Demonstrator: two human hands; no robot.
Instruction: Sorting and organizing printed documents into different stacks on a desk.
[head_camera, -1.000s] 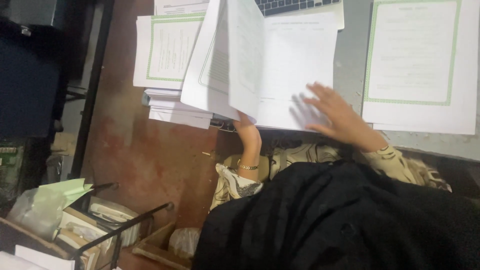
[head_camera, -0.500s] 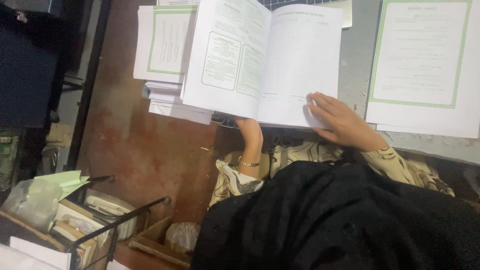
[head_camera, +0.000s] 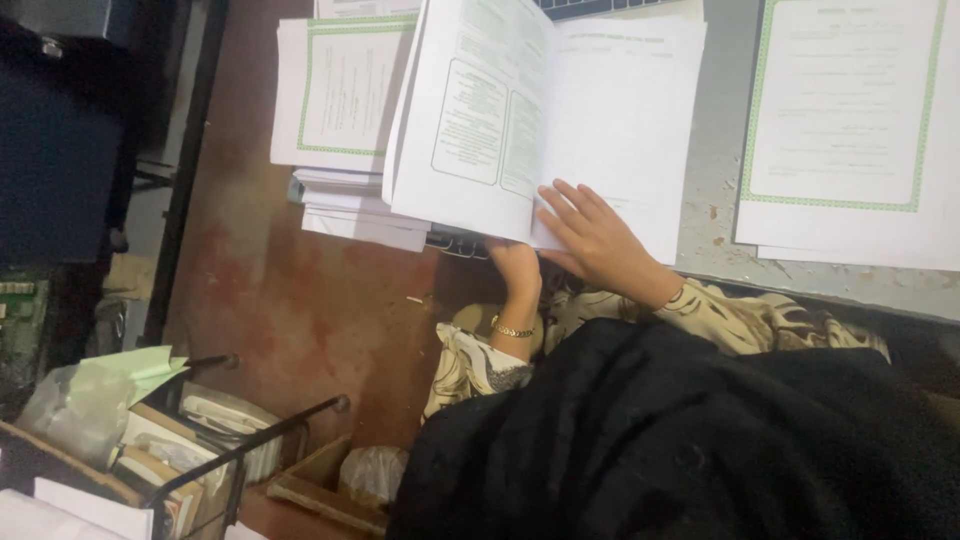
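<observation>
Crowded desk edge, open strips between the paper piles

The open booklet (head_camera: 545, 120) fills the upper centre, overlapping the green-bordered paper stack (head_camera: 340, 110) at upper left, with no way through there. A bare grey desk (head_camera: 712, 150) strip runs between booklet and the green-bordered sheets (head_camera: 850, 120) at upper right. The right hand (head_camera: 595, 240) blocks the booklet's lower edge; the left hand (head_camera: 518, 275) sits under it. Lower left, a wire rack (head_camera: 230, 440) stands.

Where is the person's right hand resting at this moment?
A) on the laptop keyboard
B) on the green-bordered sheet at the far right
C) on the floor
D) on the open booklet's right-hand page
D: the right hand lies flat with fingers spread on the right-hand page of the open booklet, near its fold.
</observation>
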